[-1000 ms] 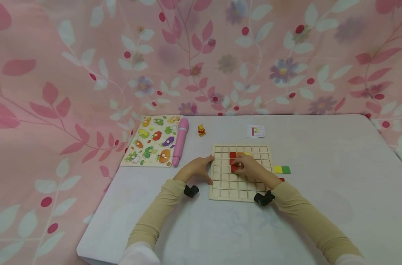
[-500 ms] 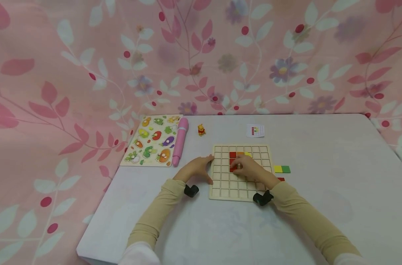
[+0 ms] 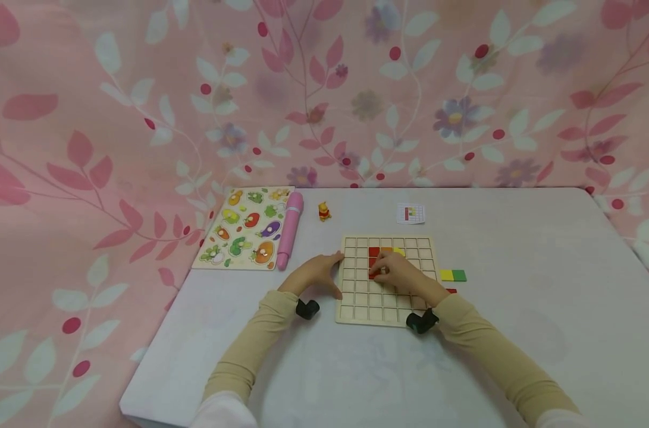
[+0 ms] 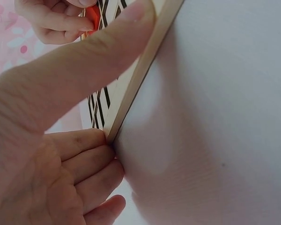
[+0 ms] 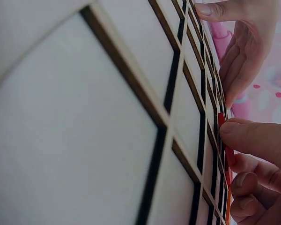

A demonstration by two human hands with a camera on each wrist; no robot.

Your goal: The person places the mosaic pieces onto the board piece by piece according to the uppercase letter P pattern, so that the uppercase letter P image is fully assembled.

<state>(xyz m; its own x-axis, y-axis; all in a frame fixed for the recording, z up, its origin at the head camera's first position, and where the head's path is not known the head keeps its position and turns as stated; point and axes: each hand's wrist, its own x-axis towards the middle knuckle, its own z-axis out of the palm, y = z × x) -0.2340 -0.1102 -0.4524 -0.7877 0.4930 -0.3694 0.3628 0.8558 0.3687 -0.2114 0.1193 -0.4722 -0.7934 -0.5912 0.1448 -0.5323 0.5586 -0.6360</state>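
Note:
A wooden grid board (image 3: 356, 303) lies on the table in the head view. At its left edge is my left hand (image 3: 317, 272), thumb and fingers spread apart; in the left wrist view the thumb (image 4: 131, 18) rests on the board's rim and the fingertips touch its side. Over the board's middle, my right hand (image 3: 401, 272) pinches a red tile (image 5: 229, 157) between thumb and fingers. This is the lowest of a short red column, partly hidden by the hand. Beside the top red tile (image 3: 374, 252) sit an orange tile (image 3: 386, 249) and a yellow tile (image 3: 399, 252).
Right of the board lie a yellow tile (image 3: 447, 275), a green tile (image 3: 459, 276) and a partly covered red one (image 3: 451, 291). Behind it are a pattern card (image 3: 410, 214) and a bear figurine (image 3: 324, 212). A vegetable puzzle (image 3: 244, 232) and pink marker-shaped object (image 3: 289, 232) are at left.
The right fingertips have shifted slightly at the lowest red tile, covering more of it. The left hand stays at the board's edge.

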